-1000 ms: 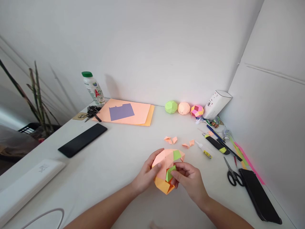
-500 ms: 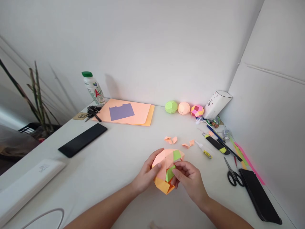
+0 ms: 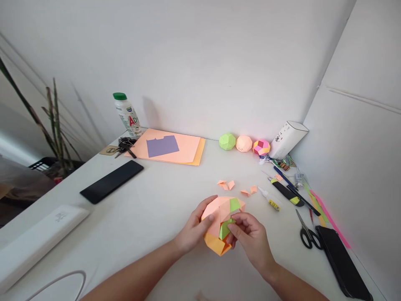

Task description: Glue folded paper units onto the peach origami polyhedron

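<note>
A partly built paper ball [image 3: 221, 213] of peach, orange and green folded pieces sits low over the white table [image 3: 156, 217]. My left hand [image 3: 196, 228] cups its left side, fingers wrapped round it. My right hand [image 3: 250, 238] pinches a green folded piece [image 3: 226, 229] at the ball's front. Several small peach folded pieces [image 3: 230, 184] lie just beyond the ball.
Three finished paper balls [image 3: 243, 143] stand by the back wall beside a white box [image 3: 287, 139]. To the right lie a glue tube [image 3: 269, 198], pens, scissors [image 3: 307, 234] and a black phone [image 3: 343, 263]. Paper sheets [image 3: 169, 146], bottle [image 3: 128, 115], keys and a black slab [image 3: 112, 182] occupy the left.
The view has shifted slightly to the left. My right fingers have worked a little on the green piece; the hands and ball stay in the same place.
</note>
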The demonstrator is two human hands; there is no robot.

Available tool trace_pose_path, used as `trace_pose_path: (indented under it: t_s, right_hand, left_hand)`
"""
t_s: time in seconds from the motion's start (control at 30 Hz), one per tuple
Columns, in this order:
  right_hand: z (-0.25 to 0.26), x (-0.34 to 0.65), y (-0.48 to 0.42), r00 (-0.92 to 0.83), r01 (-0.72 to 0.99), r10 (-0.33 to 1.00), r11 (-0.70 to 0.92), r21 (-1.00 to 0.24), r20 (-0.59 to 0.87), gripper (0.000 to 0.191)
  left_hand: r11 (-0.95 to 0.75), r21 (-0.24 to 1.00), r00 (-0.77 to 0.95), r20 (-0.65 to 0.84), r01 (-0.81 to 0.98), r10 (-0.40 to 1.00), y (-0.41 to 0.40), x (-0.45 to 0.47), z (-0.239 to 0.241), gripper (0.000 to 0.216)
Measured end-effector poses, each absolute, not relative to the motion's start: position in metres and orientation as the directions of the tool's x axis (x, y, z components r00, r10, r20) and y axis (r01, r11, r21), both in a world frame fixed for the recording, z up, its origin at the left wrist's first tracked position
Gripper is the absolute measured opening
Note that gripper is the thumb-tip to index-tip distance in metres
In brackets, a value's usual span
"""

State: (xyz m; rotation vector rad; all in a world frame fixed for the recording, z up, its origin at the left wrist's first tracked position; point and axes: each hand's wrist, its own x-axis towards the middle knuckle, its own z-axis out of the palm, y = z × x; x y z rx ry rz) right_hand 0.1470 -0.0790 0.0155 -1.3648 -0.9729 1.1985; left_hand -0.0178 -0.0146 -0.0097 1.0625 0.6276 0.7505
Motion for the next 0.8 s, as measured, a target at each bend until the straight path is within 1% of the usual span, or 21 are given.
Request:
trace_pose_path:
  t_s: [0.13, 0.67, 0.8]
  right_hand:
    - [0.016, 0.1466, -0.0792, 0.18, -0.053, 0.972, -0.146, -0.988, -0.153, 0.025]
    - [0.0147, 0.1462, -0.0797, 0.204, -0.037, 0.972, -0.109, -0.993, -0.114, 0.023]
    - [0.0147, 0.146, -0.0803, 0.222, -0.03, 0.971, -0.088, -0.996, -0.092, 0.021]
  left_hand:
    - [0.302, 0.927, 0.596, -0.118, -0.22, 0.795, -0.0142, -0.0182, -0.0099, 0.057]
    - [0.298, 0.93, 0.603, -0.113, -0.216, 0.79, -0.0146, -0.0174, -0.007, 0.054]
    - [0.305, 0.933, 0.586, -0.14, -0.193, 0.798, -0.0146, -0.0171, -0.0062, 0.057]
